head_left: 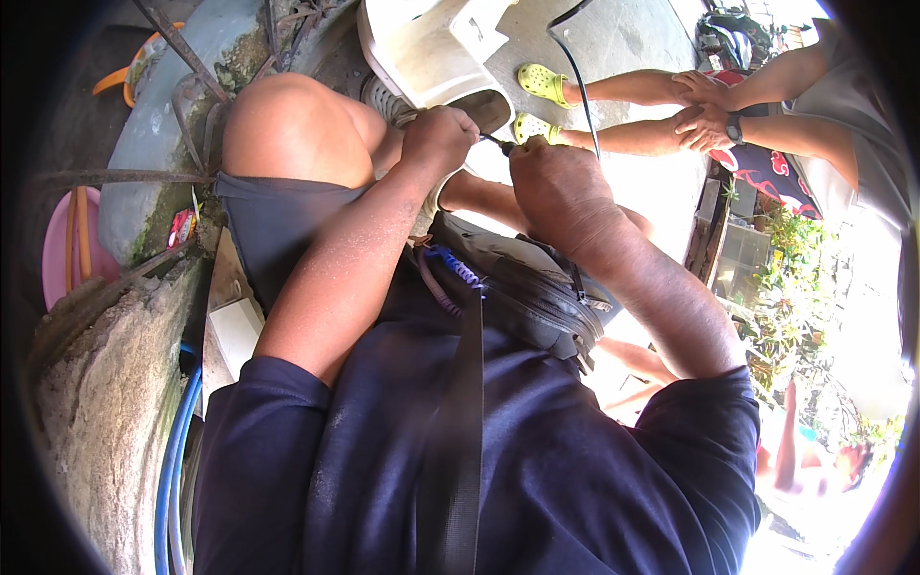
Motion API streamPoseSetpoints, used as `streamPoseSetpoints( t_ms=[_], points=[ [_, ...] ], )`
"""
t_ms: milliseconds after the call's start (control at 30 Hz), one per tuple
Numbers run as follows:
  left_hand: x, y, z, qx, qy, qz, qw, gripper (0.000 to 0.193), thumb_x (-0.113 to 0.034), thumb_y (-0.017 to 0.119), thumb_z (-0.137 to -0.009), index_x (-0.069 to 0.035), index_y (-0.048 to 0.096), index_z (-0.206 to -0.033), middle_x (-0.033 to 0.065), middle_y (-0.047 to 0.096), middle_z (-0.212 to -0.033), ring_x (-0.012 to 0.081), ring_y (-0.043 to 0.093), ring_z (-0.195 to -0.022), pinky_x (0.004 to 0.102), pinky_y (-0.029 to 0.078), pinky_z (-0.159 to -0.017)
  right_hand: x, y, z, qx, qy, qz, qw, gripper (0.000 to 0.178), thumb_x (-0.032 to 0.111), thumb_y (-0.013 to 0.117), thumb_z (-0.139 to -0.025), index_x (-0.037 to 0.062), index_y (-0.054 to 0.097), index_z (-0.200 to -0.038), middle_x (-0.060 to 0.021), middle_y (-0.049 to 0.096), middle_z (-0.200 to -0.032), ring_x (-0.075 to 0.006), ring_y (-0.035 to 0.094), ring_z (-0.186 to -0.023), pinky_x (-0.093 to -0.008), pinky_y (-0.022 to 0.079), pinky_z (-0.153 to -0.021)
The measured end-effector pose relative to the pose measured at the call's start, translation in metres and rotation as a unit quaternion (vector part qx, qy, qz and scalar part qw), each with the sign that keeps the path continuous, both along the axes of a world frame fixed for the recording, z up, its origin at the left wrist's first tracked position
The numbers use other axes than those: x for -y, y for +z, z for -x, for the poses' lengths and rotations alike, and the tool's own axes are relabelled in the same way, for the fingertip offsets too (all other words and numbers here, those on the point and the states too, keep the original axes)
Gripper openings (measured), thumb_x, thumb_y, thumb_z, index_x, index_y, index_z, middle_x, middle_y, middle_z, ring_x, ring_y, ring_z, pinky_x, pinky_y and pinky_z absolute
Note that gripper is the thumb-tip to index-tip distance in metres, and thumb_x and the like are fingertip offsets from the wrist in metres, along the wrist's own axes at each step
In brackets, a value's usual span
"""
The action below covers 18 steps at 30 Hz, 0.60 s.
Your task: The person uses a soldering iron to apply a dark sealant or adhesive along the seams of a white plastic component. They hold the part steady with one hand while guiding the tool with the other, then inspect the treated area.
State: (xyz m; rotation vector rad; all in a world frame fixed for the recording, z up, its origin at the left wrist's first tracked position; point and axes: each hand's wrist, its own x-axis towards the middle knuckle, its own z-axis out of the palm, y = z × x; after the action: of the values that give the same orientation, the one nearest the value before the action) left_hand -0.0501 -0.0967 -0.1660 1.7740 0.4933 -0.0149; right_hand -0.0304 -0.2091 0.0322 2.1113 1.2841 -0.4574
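Note:
My right hand (561,182) is closed around a slim black tool (506,147), whose thin dark end points left toward my other hand; its exact kind is hidden by my fingers. My left hand (439,139) has its fingers curled together close to that end, and what they hold I cannot make out. Just beyond both hands stands a white plastic housing (407,53) with an open hollow at its near end. A black cord (573,72) drops from the top edge to behind my right hand; whether it joins the tool is hidden.
A black waist bag (517,278) lies on my lap. Another person in yellow clogs (543,84) sits at the right, hands clasped (707,110). Metal rods (187,53), a pink basin (72,244), a rough stone block (110,412) and blue hose (177,450) are at the left.

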Motion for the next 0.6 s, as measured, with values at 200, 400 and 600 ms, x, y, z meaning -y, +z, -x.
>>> streamPoseSetpoints(
  t_ms=[200,400,600],
  points=[
    [0.0007,0.0017,0.0003,0.005,0.0,0.013,1.0,0.018,-0.02,0.076,-0.089,-0.005,0.08,-0.098,0.0136,0.079,-0.097,0.0247,0.075,-0.091,0.037,0.057,-0.086,-0.0014,0.0009,0.0022,0.014,0.002,0.011,1.0,0.027,0.004,0.074,-0.08,-0.0037,0.068,-0.105,-0.0185,0.071,-0.106,-0.0308,0.076,-0.09,-0.0401,0.063,-0.076],
    [0.0004,0.0045,0.0007,-0.003,-0.003,0.008,1.0,0.018,-0.02,0.077,-0.089,-0.005,0.08,-0.099,0.0139,0.079,-0.098,0.0253,0.075,-0.092,0.0373,0.057,-0.087,-0.0009,0.0003,-0.0011,0.015,0.014,0.03,0.999,0.026,0.004,0.074,-0.08,-0.003,0.068,-0.105,-0.0182,0.072,-0.104,-0.0294,0.077,-0.09,-0.0395,0.063,-0.075],
    [0.0019,0.0014,-0.0011,-0.006,0.002,-0.003,1.0,0.018,-0.02,0.077,-0.09,-0.005,0.08,-0.1,0.0137,0.079,-0.098,0.025,0.075,-0.092,0.0375,0.057,-0.087,0.0027,-0.0032,-0.0048,0.024,0.035,0.019,0.999,0.024,0.004,0.073,-0.082,-0.0029,0.068,-0.104,-0.0178,0.072,-0.104,-0.0291,0.077,-0.087,-0.0401,0.063,-0.073]
  ],
)
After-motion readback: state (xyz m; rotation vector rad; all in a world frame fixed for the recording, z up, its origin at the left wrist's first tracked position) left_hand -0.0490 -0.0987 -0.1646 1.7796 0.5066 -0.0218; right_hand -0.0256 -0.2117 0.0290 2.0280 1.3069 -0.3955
